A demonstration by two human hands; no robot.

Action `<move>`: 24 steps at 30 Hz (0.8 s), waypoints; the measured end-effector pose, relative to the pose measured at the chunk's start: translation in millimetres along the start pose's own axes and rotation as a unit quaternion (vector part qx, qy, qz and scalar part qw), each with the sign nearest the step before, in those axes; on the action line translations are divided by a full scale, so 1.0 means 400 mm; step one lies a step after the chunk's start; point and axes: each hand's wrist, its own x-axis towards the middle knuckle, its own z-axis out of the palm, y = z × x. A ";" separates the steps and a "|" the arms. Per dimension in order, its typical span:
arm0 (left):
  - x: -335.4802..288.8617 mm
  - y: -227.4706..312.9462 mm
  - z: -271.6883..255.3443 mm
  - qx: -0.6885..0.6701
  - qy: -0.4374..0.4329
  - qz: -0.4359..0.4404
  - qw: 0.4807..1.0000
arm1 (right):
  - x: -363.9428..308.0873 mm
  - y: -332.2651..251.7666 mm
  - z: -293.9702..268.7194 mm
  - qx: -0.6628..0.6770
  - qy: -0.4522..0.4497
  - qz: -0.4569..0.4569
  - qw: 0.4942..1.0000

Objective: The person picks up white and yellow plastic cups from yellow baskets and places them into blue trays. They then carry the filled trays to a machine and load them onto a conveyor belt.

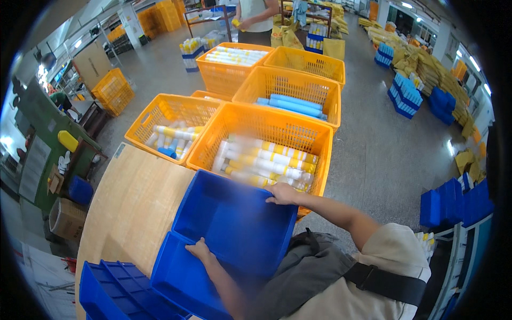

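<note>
In front of me at the table's edge are two blue plastic bins, a farther blue bin (229, 213) and a nearer blue bin (173, 261), side by side with touching rims. My right hand (284, 194) grips the rim of the farther bin at its far right corner, fingers curled over the edge. My left hand (199, 249) is closed on the rim where the bins meet. No contents show inside the farther bin; my left forearm covers part of the nearer one. Just beyond stands an orange crate (266, 114) of white and yellow tubes (266, 160).
A wooden table (138, 186) lies to my left, with upturned blue bins (122, 288) on it. More orange crates (304, 61) stand ahead, some holding tubes. A person (256, 21) stands behind them. Blue bins (448, 205) are stacked at right beside yellow sacks (421, 64).
</note>
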 end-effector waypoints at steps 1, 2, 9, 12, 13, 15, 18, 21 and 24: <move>-0.005 0.001 -0.001 -0.003 -0.001 -0.006 1.000 | 0.000 0.005 0.002 -0.009 -0.001 -0.003 1.000; -0.008 0.003 -0.003 -0.010 -0.006 -0.009 1.000 | 0.002 0.008 0.005 -0.011 -0.007 0.003 1.000; -0.021 0.028 -0.006 -0.046 -0.031 -0.059 0.997 | 0.013 0.006 0.007 -0.015 -0.021 0.005 1.000; -0.022 0.030 -0.005 -0.018 -0.024 -0.046 0.998 | 0.009 0.001 -0.002 -0.006 -0.024 0.005 1.000; -0.021 0.031 -0.005 -0.012 -0.025 -0.045 0.999 | 0.008 -0.001 -0.005 -0.002 -0.023 0.005 1.000; -0.020 0.032 -0.007 -0.008 -0.028 -0.045 0.999 | 0.007 -0.006 -0.011 -0.014 -0.042 0.019 0.999; -0.020 0.036 -0.008 -0.014 -0.031 -0.046 0.998 | 0.005 -0.015 -0.025 0.017 -0.027 -0.009 0.999; -0.021 0.037 -0.006 -0.021 -0.030 -0.041 0.998 | 0.000 -0.024 -0.039 0.043 -0.015 -0.023 0.999; -0.013 0.019 -0.006 -0.029 -0.039 -0.037 0.998 | -0.006 -0.023 -0.036 0.037 -0.017 -0.014 0.999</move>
